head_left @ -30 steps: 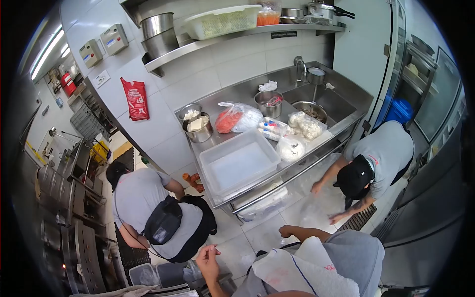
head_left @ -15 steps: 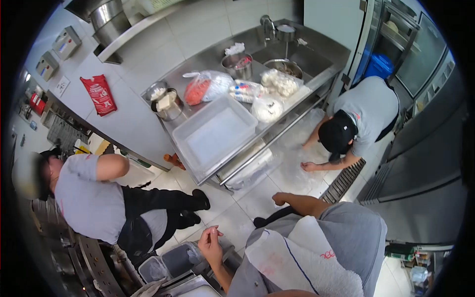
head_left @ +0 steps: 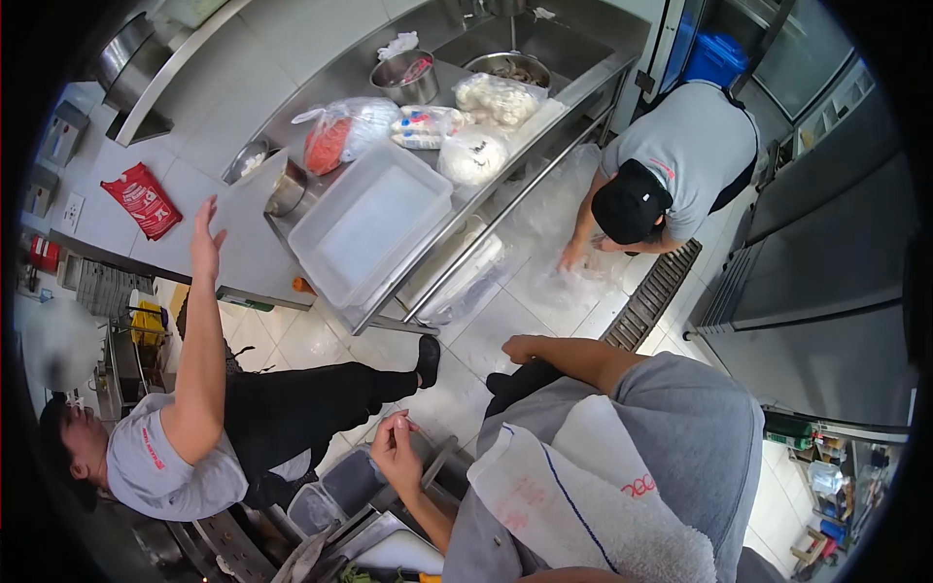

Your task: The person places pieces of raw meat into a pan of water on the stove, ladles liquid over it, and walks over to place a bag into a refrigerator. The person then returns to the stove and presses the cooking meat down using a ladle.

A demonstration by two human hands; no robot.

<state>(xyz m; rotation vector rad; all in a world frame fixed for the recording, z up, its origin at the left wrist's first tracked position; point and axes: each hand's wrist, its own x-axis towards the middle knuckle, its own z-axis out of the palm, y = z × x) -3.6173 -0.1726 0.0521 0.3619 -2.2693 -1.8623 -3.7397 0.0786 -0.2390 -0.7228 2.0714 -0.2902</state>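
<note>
My left hand [head_left: 397, 453] hangs in the air near the dark grey bins [head_left: 352, 478], its fingers curled in toward the thumb, with nothing visible in it. Further forward, my right hand [head_left: 525, 348] is held as a loose fist above the tiled floor, touching nothing; no object shows in it. A white towel [head_left: 544, 486] with a blue stripe and red marks lies against my grey shirt [head_left: 680, 428]. Ahead of both hands, a translucent plastic tub [head_left: 369, 225] sits on the steel counter [head_left: 275, 136].
Bagged white food [head_left: 501, 99], a bag with orange contents [head_left: 330, 144] and a steel pot [head_left: 406, 78] stand on the counter. A co-worker [head_left: 680, 146] bends over clear plastic [head_left: 559, 287] on the floor. Another co-worker [head_left: 185, 457] stands left with an arm raised. A floor drain [head_left: 651, 296] lies right.
The left co-worker has stretched an arm toward the wall panel with the red packet. The bending co-worker's hands have moved on the plastic. My view has shifted; my hands keep about the same pose.
</note>
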